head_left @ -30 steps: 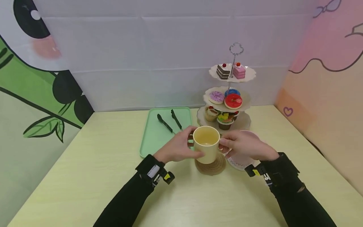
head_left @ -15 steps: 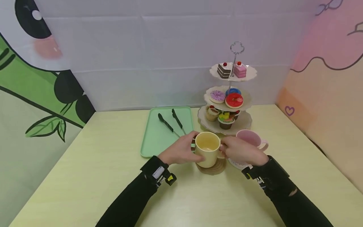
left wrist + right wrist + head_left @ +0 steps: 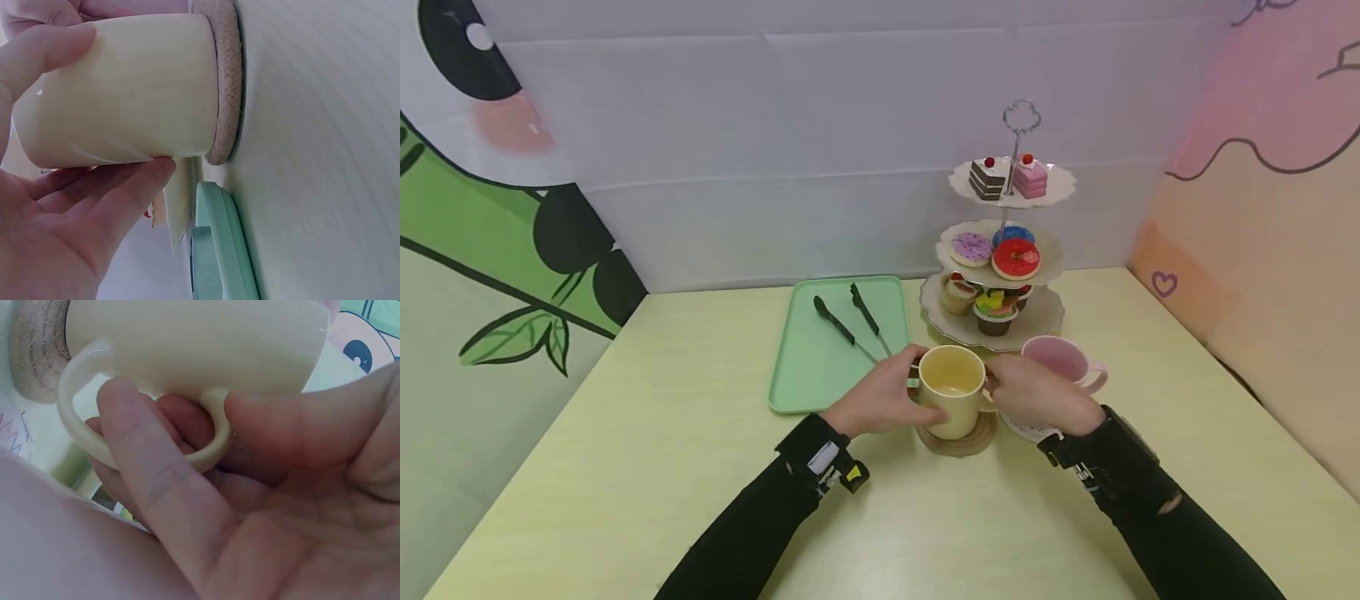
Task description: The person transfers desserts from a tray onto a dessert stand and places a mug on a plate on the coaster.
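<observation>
A pale yellow mug [image 3: 953, 396] stands upright on a round woven coaster [image 3: 961, 442]; in the left wrist view its base meets the coaster [image 3: 226, 81]. My left hand [image 3: 891, 396] holds the mug's left side, thumb in front and fingers behind. At the mug's right, my right hand [image 3: 1045, 396] holds the handle. The right wrist view shows fingers through the handle loop [image 3: 81, 434] and the thumb by its upper end. Just behind the right hand is a pink cup [image 3: 1056, 357] on a white patterned saucer [image 3: 1026, 429], partly hidden by that hand.
A green tray [image 3: 797, 367] with black-handled tongs [image 3: 833, 320] lies behind the left hand. Beyond the mug, a three-tier stand [image 3: 1041, 317] carries cake slices, doughnuts and cupcakes. Printed cloth walls rise behind and at the right of the table [image 3: 662, 400].
The mug has come down onto the coaster with both hands on it. My right hand has shifted left and lower, so more of the pink cup shows.
</observation>
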`<action>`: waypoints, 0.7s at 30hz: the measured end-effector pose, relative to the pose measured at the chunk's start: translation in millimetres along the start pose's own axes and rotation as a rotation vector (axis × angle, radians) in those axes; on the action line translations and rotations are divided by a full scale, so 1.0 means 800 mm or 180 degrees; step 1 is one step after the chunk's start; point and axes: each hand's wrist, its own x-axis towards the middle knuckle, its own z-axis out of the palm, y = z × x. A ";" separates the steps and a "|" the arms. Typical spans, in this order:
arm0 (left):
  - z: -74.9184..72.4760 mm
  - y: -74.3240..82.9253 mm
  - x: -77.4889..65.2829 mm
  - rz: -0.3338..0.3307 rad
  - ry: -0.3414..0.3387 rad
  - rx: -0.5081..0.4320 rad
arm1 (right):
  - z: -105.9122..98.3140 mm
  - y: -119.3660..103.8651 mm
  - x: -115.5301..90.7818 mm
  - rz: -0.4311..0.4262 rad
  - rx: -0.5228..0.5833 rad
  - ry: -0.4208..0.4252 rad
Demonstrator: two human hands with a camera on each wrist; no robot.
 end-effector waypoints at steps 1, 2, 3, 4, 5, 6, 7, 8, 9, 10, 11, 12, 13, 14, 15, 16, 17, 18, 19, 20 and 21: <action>0.000 0.000 -0.001 0.0000 0.0001 -0.0004 | 0.000 -0.001 -0.001 -0.0014 -0.0030 0.0007; 0.001 0.000 -0.002 0.0003 0.0003 -0.0003 | 0.000 -0.001 -0.001 -0.0018 -0.0033 0.0016; 0.001 0.000 -0.002 0.0010 0.0002 0.0001 | 0.000 -0.002 -0.002 -0.0031 -0.0040 0.0031; 0.001 0.001 -0.003 0.0007 -0.0003 0.0000 | -0.001 -0.003 -0.003 -0.0034 -0.0049 0.0045; 0.001 0.001 -0.003 0.0014 -0.0008 0.0004 | -0.001 -0.004 -0.004 -0.0044 -0.0067 0.0062; 0.001 0.001 -0.003 0.0018 -0.0010 0.0009 | -0.001 -0.005 -0.004 -0.0059 -0.0093 0.0077; 0.001 0.001 -0.003 0.0017 -0.0012 0.0016 | -0.002 -0.005 -0.005 -0.0042 -0.0110 0.0085; 0.001 0.001 -0.004 0.0014 -0.0006 0.0021 | -0.002 -0.006 -0.004 -0.0042 -0.0117 0.0089; 0.001 0.001 -0.004 0.0011 -0.0005 0.0023 | -0.002 -0.007 -0.004 -0.0046 -0.0130 0.0090; 0.000 0.000 -0.004 0.0005 -0.0008 0.0014 | -0.003 -0.008 -0.003 -0.0044 -0.0137 0.0087; 0.000 0.000 -0.004 -0.0003 -0.0014 0.0007 | -0.003 -0.008 -0.003 -0.0049 -0.0142 0.0092; 0.000 0.000 -0.004 -0.0007 -0.0012 -0.0003 | -0.003 -0.008 -0.002 -0.0034 -0.0140 0.0092; 0.001 0.000 -0.004 -0.0013 -0.0016 -0.0014 | -0.003 -0.008 -0.001 -0.0025 -0.0128 0.0093; 0.001 -0.001 -0.004 -0.0021 -0.0022 -0.0035 | -0.003 -0.008 -0.001 -0.0030 -0.0120 0.0092; 0.002 -0.001 -0.004 -0.0028 -0.0032 -0.0053 | -0.002 -0.008 -0.001 -0.0010 -0.0104 0.0083; 0.002 -0.001 -0.004 -0.0041 -0.0037 -0.0061 | -0.002 -0.008 -0.002 0.0001 -0.0077 0.0078; 0.003 -0.002 -0.004 -0.0051 -0.0042 -0.0064 | -0.002 -0.007 -0.002 0.0025 -0.0045 0.0072; 0.004 -0.003 -0.004 -0.0060 -0.0043 -0.0070 | -0.002 -0.008 -0.003 0.0063 0.0019 0.0050; 0.005 -0.004 -0.004 -0.0073 -0.0053 -0.0085 | -0.003 -0.008 -0.003 0.0085 0.0084 0.0041; 0.006 -0.005 -0.005 -0.0078 -0.0063 -0.0105 | -0.004 -0.008 -0.004 0.0094 0.0153 0.0040; 0.007 -0.006 -0.005 -0.0078 -0.0070 -0.0107 | -0.006 -0.008 -0.005 0.0100 0.0168 0.0088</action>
